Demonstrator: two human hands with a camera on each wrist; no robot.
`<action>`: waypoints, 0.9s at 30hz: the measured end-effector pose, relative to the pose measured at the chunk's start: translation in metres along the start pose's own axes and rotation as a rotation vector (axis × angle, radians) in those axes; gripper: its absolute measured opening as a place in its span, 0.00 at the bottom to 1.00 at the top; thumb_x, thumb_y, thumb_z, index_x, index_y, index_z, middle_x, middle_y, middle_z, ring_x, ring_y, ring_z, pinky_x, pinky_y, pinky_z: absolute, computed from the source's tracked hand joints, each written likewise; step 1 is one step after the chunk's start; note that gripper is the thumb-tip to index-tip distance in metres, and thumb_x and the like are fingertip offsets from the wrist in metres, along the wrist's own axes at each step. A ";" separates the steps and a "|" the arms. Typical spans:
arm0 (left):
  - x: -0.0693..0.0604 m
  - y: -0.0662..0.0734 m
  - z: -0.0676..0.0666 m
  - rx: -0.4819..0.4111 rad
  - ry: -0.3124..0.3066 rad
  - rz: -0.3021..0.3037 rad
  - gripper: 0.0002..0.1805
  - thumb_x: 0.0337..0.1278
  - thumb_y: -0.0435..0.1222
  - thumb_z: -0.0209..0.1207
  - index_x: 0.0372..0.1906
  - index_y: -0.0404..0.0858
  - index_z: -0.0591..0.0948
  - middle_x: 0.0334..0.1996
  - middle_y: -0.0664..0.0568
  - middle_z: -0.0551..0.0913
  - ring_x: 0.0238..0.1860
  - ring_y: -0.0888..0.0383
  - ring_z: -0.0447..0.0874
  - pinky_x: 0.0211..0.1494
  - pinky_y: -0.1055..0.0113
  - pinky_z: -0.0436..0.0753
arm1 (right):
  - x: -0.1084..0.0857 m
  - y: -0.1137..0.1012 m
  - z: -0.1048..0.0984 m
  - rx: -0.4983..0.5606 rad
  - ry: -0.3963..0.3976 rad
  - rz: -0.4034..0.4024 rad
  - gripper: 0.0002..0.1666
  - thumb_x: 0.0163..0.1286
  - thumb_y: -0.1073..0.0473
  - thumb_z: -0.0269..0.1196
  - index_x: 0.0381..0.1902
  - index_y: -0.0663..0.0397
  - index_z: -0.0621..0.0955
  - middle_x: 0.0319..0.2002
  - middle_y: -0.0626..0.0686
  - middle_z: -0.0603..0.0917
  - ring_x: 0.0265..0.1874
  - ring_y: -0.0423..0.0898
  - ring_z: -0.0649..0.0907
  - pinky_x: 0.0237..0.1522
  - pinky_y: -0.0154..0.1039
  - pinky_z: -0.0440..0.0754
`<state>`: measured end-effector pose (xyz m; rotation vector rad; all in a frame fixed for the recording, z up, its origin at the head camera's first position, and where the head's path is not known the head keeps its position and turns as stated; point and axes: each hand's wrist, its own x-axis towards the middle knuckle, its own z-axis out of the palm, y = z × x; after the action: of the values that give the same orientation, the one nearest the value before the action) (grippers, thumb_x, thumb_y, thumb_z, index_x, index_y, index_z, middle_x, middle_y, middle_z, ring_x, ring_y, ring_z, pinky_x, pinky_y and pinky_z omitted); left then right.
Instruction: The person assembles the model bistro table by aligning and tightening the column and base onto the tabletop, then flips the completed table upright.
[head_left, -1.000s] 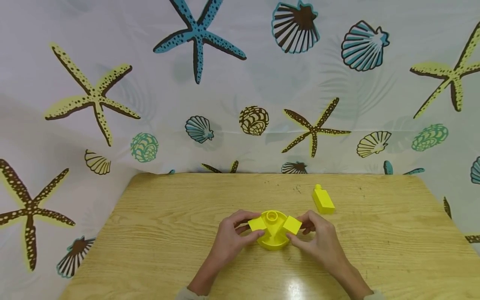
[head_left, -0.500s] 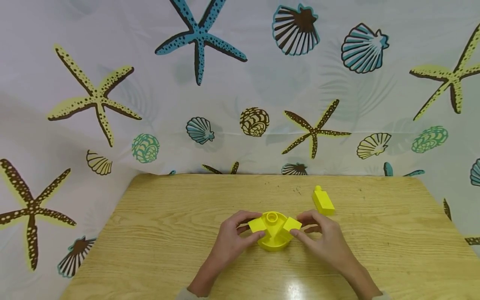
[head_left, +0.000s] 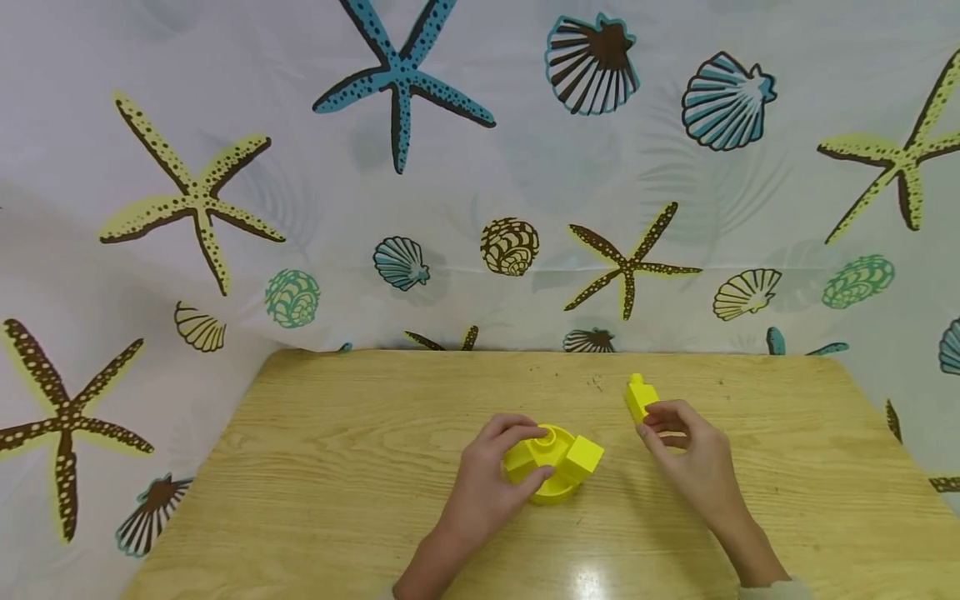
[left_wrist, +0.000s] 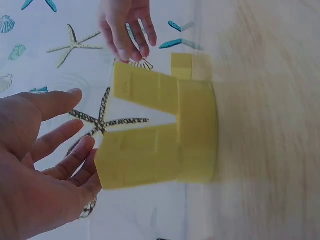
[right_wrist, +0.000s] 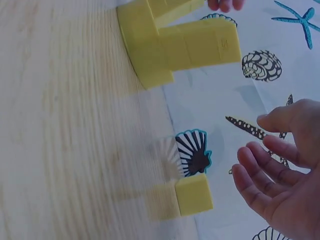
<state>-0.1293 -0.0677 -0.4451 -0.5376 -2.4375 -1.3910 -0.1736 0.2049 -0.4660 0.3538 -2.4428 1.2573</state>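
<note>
On the table, a round yellow base (head_left: 553, 498) carries two upright yellow blocks, a left one (head_left: 519, 462) and a right one (head_left: 584, 455), angled apart at the top. My left hand (head_left: 487, 487) is over its left side, thumb and fingers spread; in the left wrist view some fingertips lie against or right beside a block (left_wrist: 140, 157). A loose yellow block with a knob (head_left: 639, 398) lies further back on the right. My right hand (head_left: 701, 475) hovers by it, fingers relaxed and apart; the right wrist view shows a gap between hand and loose block (right_wrist: 195, 195).
The wooden table (head_left: 337, 467) runs back to a white cloth (head_left: 450, 183) printed with starfish and shells, which also hangs at both sides.
My right hand has let go of the right block and moved right and back to the loose block. My left hand has loosened from the left block and shifted right over the base.
</note>
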 end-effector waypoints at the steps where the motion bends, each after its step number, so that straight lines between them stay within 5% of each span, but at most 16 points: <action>1: 0.001 0.004 0.002 -0.001 -0.007 0.002 0.20 0.51 0.29 0.76 0.51 0.39 0.87 0.52 0.53 0.81 0.54 0.53 0.81 0.57 0.59 0.86 | 0.001 0.002 -0.001 -0.009 0.014 0.011 0.14 0.66 0.68 0.71 0.49 0.63 0.82 0.41 0.54 0.87 0.39 0.49 0.87 0.37 0.28 0.86; 4: 0.002 0.014 0.010 -0.009 -0.035 -0.002 0.20 0.53 0.30 0.75 0.52 0.35 0.87 0.51 0.52 0.82 0.54 0.53 0.82 0.57 0.58 0.86 | 0.003 0.008 -0.006 -0.036 0.046 0.041 0.16 0.67 0.67 0.71 0.51 0.65 0.82 0.43 0.57 0.87 0.40 0.51 0.87 0.38 0.30 0.87; 12: 0.005 0.029 0.041 0.026 -0.074 -0.066 0.24 0.60 0.33 0.72 0.60 0.32 0.83 0.56 0.48 0.79 0.58 0.51 0.80 0.60 0.62 0.84 | 0.011 0.023 -0.005 -0.042 0.047 0.156 0.22 0.68 0.61 0.72 0.56 0.65 0.81 0.50 0.63 0.84 0.46 0.58 0.85 0.45 0.53 0.89; 19: 0.010 0.029 0.058 0.113 -0.036 -0.124 0.28 0.60 0.35 0.72 0.63 0.28 0.80 0.57 0.44 0.77 0.58 0.48 0.80 0.59 0.62 0.84 | 0.020 0.035 0.002 -0.094 -0.059 0.268 0.32 0.67 0.56 0.73 0.62 0.69 0.77 0.51 0.68 0.82 0.49 0.62 0.84 0.50 0.56 0.87; 27: 0.011 0.024 0.061 0.153 0.011 -0.117 0.22 0.54 0.33 0.76 0.53 0.30 0.84 0.49 0.48 0.78 0.47 0.54 0.82 0.52 0.70 0.85 | 0.025 0.045 0.008 -0.133 -0.133 0.303 0.34 0.68 0.53 0.72 0.63 0.70 0.75 0.49 0.68 0.82 0.44 0.60 0.85 0.44 0.52 0.87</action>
<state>-0.1323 -0.0014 -0.4529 -0.3551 -2.5757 -1.2328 -0.2154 0.2231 -0.4920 0.0315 -2.7564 1.2101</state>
